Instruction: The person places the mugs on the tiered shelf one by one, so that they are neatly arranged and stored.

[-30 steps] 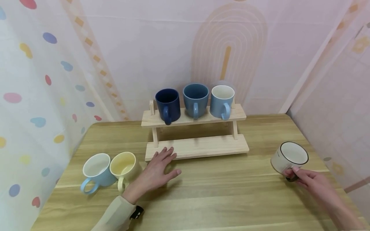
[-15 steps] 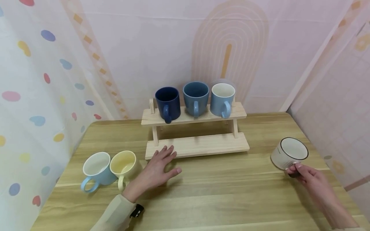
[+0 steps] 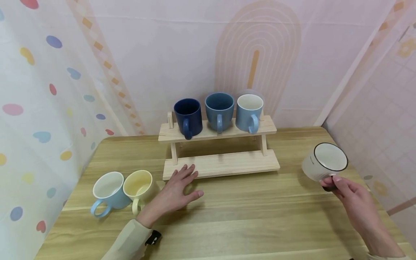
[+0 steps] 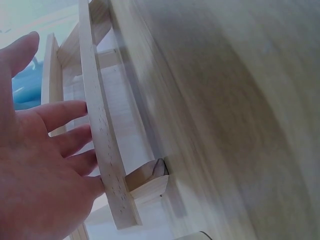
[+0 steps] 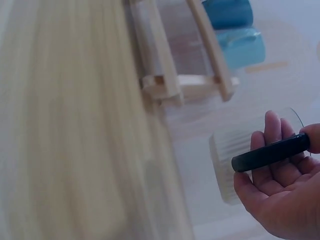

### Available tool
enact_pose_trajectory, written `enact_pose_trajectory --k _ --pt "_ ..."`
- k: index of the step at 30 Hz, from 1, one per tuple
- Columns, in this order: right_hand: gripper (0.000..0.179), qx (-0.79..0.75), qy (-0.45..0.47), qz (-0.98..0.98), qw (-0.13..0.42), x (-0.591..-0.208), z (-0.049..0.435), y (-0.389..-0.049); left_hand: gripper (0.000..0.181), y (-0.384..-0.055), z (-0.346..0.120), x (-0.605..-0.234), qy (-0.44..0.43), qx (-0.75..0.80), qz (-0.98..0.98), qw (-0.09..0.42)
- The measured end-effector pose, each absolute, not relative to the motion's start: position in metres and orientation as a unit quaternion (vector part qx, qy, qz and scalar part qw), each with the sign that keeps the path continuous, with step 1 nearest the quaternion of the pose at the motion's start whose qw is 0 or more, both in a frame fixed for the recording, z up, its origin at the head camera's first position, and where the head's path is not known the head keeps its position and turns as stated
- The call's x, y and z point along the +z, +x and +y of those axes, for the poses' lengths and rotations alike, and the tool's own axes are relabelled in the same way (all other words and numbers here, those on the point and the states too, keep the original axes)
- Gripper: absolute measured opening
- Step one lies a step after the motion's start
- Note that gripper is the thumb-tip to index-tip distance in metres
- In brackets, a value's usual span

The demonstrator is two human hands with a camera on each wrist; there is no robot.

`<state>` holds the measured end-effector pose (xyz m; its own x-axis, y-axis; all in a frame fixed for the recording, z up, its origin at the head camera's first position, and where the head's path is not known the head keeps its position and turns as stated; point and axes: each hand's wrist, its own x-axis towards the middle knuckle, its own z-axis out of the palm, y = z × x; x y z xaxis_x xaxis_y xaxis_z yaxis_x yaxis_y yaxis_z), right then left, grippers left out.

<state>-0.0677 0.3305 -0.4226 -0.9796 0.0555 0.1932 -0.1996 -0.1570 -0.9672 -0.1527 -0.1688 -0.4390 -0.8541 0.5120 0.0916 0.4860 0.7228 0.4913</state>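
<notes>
At the right of the head view, my right hand (image 3: 354, 202) grips the dark handle (image 5: 270, 155) of a white mug (image 3: 320, 164) with a black rim. The mug is held up off the table, tilted a little. My left hand (image 3: 173, 191) lies with spread fingers at the front left of a two-tier wooden rack (image 3: 227, 164); in the left wrist view its fingertips touch the lower board's edge (image 4: 102, 130). On the upper tier stand a navy mug (image 3: 191, 121), a mid-blue mug (image 3: 214, 113) and a light blue mug (image 3: 245, 119), handles facing front.
Left of my left hand, a light blue mug with white inside (image 3: 117, 198) and a yellow mug (image 3: 146, 191) stand side by side on the wooden table (image 3: 247, 220). A patterned curtain (image 3: 182, 54) hangs behind the table and along both sides.
The right hand has raised the white mug from the tabletop and tipped it slightly. The left hand has stayed at the rack, and the other mugs have not moved.
</notes>
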Motion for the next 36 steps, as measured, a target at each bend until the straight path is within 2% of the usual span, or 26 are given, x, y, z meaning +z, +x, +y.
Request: enact_pose_trajectory --k 20,36 --pt "0.03 0.742 0.069 -0.662 0.082 -0.392 0.27 -0.076 0.074 -0.153 -0.17 -0.441 0.272 0.266 0.925 0.026" --pt "0.029 0.747 0.088 -0.653 0.086 -0.386 0.235 -0.084 0.073 -0.153 -0.17 -0.44 0.269 0.274 0.923 0.031"
